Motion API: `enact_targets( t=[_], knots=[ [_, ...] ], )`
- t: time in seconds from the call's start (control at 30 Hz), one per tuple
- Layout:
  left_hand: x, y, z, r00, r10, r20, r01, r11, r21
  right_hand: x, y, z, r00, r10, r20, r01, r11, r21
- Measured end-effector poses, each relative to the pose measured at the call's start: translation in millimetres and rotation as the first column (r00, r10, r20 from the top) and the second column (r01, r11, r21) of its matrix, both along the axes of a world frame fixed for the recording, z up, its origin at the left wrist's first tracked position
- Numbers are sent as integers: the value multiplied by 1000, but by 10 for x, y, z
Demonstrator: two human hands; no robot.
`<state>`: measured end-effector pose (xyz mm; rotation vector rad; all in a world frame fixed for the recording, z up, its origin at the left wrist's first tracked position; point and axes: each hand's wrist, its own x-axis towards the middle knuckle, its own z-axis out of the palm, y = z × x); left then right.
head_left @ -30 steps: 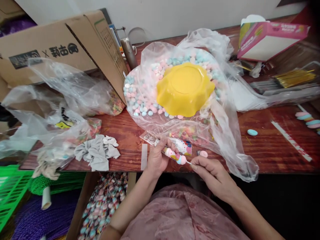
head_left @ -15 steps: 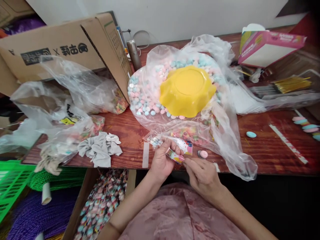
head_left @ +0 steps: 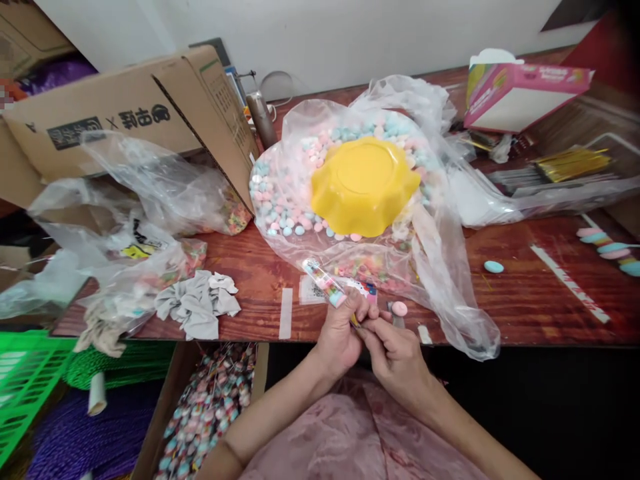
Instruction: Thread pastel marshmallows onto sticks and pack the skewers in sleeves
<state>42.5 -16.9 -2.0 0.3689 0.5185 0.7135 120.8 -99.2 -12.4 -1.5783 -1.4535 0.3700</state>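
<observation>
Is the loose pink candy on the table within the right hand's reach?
Probably yes: the pink candy lies bare just beyond the right hand, with nothing between, though that hand is busy pinching the wrapped stick.

I make out a glossy wooden table [head_left: 525, 293], a crinkly clear plastic bag [head_left: 450, 287], a smooth yellow plastic bowl [head_left: 365, 183] (slightly shiny), a matt cardboard box [head_left: 125, 113], a grey cloth [head_left: 197, 303] and a film-wrapped candy stick [head_left: 324, 283].

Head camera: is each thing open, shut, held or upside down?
Wrapped candy stick: held, tilted up to the left.
Left hand: closed round the wrapped candy stick.
Right hand: pinching its lower end.
Yellow bowl: upside down on the candy bag.
Cardboard box: flap open.
Pink carton: open.
Pink candy: loose on the table.
</observation>
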Motion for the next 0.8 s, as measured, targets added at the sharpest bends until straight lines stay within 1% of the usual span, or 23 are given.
enact_targets(
  t=[0.07, 0.1, 0.17, 0.2, 0.23, 0.27, 0.3, 0.33, 0.37, 0.4, 0.43, 0.47, 0.5, 0.53, 0.57, 0.6, 0.63, 0.67, 0.7, 0.73, 0.77, 0.8],
  knots=[
    [47, -44, 7, 1000, 0, -27, 0, 1000, 27, -27, 25, -60, 997, -51, 61, 48, 997, 57],
    [54, -48, 8, 999, -7, -50, 9, 999, 48, -13, 23, -81, 993, -49, 108, 40, 996, 84],
    [26, -17, 13, 992, -47, -119, 58, 994, 96, 86, -13, -81, 976, -4, 218, -28, 989, 145],
    [-8, 9, 20, 985, -84, -152, 102, 988, 115, 171, -41, -55, 963, 11, 271, -62, 982, 180],
    [-49, 37, 32, 972, -154, -179, 177, 977, 121, 274, -67, -12, 947, 16, 321, -88, 974, 210],
    [-94, 61, 50, 947, -259, -191, 282, 953, 108, 388, -85, 45, 928, 6, 373, -104, 965, 242],
    [-137, 74, 74, 899, -396, -186, 416, 906, 80, 504, -91, 111, 900, -17, 435, -112, 957, 269],
    [-173, 75, 101, 822, -545, -166, 558, 829, 44, 612, -82, 181, 859, -13, 512, -145, 952, 268],
    [-200, 63, 129, 718, -683, -135, 690, 724, 11, 701, -59, 247, 804, 22, 594, -215, 942, 256],
    [-216, 39, 153, 597, -795, -102, 799, 601, -10, 768, -26, 304, 742, 96, 664, -315, 924, 219],
    [-224, 9, 170, 478, -875, -80, 877, 480, -14, 808, 12, 345, 674, 190, 713, -424, 891, 163],
    [-227, -23, 177, 376, -923, -79, 926, 377, -10, 823, 49, 370, 605, 293, 740, -522, 848, 91],
    [-228, -49, 172, 295, -950, -103, 955, 297, -9, 817, 78, 376, 542, 394, 742, -594, 804, 6],
    [-231, -64, 158, 240, -958, -157, 970, 245, -12, 794, 95, 368, 495, 482, 723, -632, 771, -81],
    [-238, -66, 135, 213, -945, -249, 975, 223, -12, 761, 99, 350, 472, 550, 689, -636, 754, -167],
    [-250, -55, 110, 224, -899, -376, 972, 236, 14, 722, 90, 329, 470, 603, 645, -614, 748, -251],
    [-268, -34, 86, 263, -811, -523, 962, 261, 80, 686, 72, 310, 486, 640, 595, -578, 746, -330],
    [-289, -9, 69, 321, -679, -661, 946, 268, 184, 658, 51, 299, 523, 666, 532, -534, 743, -404],
    [-314, 14, 61, 395, -510, -764, 918, 245, 311, 642, 33, 296, 573, 682, 455, -504, 730, -461],
    [-339, 29, 64, 473, -328, -818, 881, 195, 432, 642, 23, 301, 624, 692, 363, -494, 709, -503],
    [-362, 32, 75, 537, -152, -830, 843, 128, 522, 659, 24, 310, 670, 696, 258, -507, 683, -526],
    [-382, 23, 91, 574, -1, -819, 818, 50, 573, 689, 36, 319, 707, 692, 147, -534, 658, -531]
  ],
)
